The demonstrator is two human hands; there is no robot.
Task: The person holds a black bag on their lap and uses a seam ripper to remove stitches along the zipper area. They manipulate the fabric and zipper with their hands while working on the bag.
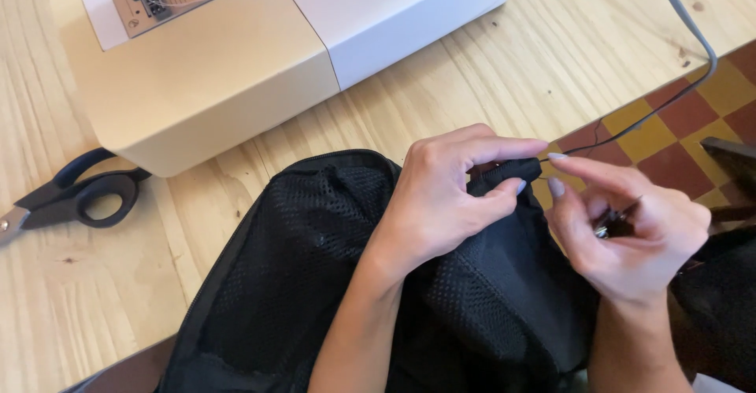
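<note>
Black mesh fabric (315, 267) pinched by left hand (445, 196); right hand (630, 228) beside

We have one view only: head cam, looking steeply down from close range. Both hands sit lower right of frame, left hand (441, 196) near centre, right hand (630, 228) beside it. Tabletop (488, 86) fills the upper and left frame; tiled floor (693, 109) shows at the right edge. No second view to overlap.

Left hand (449, 196) pinches edge of black mesh fabric (315, 283). Right hand (630, 220) grips small metal tool (610, 224) just beside it. Scissors (71, 200) and sewing machine (236, 46) on wooden table (472, 70).
</note>
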